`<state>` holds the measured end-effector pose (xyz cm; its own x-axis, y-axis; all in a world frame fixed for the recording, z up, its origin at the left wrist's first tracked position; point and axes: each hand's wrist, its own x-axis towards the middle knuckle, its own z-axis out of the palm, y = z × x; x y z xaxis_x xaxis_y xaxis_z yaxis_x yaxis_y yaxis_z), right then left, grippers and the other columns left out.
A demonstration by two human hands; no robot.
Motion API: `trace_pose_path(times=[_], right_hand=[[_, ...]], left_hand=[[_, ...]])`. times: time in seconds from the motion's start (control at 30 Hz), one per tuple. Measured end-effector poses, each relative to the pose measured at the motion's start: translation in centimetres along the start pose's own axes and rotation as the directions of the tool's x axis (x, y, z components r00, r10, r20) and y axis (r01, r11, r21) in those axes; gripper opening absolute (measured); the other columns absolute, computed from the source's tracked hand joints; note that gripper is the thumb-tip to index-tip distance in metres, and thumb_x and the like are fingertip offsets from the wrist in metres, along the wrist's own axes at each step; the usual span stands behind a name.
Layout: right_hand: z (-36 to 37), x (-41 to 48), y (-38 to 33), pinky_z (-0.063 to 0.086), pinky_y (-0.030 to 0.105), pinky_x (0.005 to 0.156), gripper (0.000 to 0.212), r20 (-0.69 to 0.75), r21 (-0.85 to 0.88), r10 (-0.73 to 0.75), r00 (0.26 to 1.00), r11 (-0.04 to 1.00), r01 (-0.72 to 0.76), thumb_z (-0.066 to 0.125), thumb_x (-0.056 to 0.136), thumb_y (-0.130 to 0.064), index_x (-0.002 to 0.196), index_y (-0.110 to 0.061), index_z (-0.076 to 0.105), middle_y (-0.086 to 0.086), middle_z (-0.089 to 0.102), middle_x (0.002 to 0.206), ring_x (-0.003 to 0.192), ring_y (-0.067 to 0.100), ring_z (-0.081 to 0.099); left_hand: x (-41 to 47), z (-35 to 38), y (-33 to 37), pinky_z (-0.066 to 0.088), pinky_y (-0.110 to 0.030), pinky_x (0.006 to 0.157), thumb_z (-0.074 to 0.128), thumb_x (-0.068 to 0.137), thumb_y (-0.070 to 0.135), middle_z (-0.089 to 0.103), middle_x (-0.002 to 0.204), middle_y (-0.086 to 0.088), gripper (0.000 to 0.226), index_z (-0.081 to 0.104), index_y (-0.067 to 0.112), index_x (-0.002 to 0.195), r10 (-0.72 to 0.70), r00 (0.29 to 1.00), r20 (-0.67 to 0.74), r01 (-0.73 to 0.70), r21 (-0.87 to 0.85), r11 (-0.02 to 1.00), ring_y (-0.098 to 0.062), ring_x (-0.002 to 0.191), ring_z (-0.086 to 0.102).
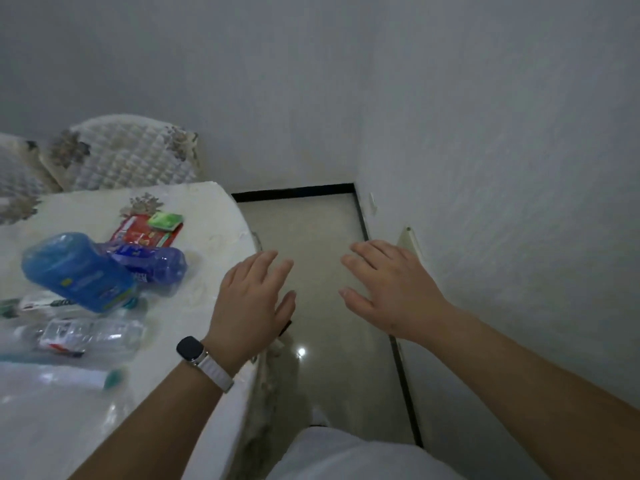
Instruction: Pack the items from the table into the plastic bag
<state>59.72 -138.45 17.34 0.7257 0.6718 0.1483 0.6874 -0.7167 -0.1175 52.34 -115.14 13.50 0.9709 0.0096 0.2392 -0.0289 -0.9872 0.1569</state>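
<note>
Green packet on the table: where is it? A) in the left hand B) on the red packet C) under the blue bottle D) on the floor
B: the green packet lies on top of the red packet, at the far side of the table, away from both hands.

both empty hands, left hand (pixel 250 303) and right hand (pixel 388 289), hover (fingers spread) beside the table (pixel 214 237).

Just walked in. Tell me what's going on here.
A person stands at the corner of a white cloth-covered table. Both hands are open and empty: the left hand, with a dark smartwatch on its wrist, hovers at the table edge; the right hand is out over the floor. On the table lie a blue plastic bottle, a darker blue pack, a red packet, a small green sachet and some blurred clear items. Nothing is picked up yet.
</note>
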Motion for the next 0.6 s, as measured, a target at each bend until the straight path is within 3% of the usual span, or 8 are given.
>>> trace_pose_path(times=[0.2, 0.33, 0.6], right_hand=[[1.8, 8.5, -0.6, 0.04, 0.044, 0.101, 0.056, 0.079, 0.035, -0.109, 0.991, 0.994, 0.106, 0.036, 0.091, -0.054, 0.13, -0.018, 0.055, 0.006, 0.054, 0.137, 0.125, 0.027, 0.048], [3.6, 14.0, -0.9, 0.04, 0.043, 0.101, 0.056, 0.102, 0.067, -0.229, 0.968, 0.973, 0.223, 0.035, 0.092, -0.055, 0.13, -0.018, 0.056, 0.005, 0.055, 0.136, 0.124, 0.027, 0.049], [8.4, 25.1, -1.4, 0.046, 0.04, 0.091, 0.052, 0.09, 0.204, -0.5, 0.861, 0.856, 0.476, 0.041, 0.089, -0.053, 0.121, -0.017, 0.061, 0.005, 0.062, 0.124, 0.112, 0.026, 0.057]], left_hand=[[3.7, -0.3, -5.0, 0.046, -0.047, 0.097, 0.051, 0.089, 0.039, 0.06, 0.132, -0.014, 0.049, 0.062, 0.014, 0.129, -0.125, 0.988, -0.088, 0.124, -0.012, 0.992, -0.034, 0.121, 0.055], [4.1, 0.5, -7.7, 0.046, -0.048, 0.096, 0.053, 0.088, 0.04, 0.059, 0.134, -0.012, 0.049, 0.061, 0.016, 0.13, -0.261, 0.963, -0.061, 0.262, 0.022, 0.965, -0.034, 0.122, 0.054], [5.1, 0.5, -12.1, 0.048, -0.049, 0.096, 0.051, 0.088, 0.042, 0.059, 0.132, -0.01, 0.05, 0.061, 0.016, 0.129, -0.578, 0.812, -0.082, 0.584, 0.081, 0.808, -0.033, 0.12, 0.055]])
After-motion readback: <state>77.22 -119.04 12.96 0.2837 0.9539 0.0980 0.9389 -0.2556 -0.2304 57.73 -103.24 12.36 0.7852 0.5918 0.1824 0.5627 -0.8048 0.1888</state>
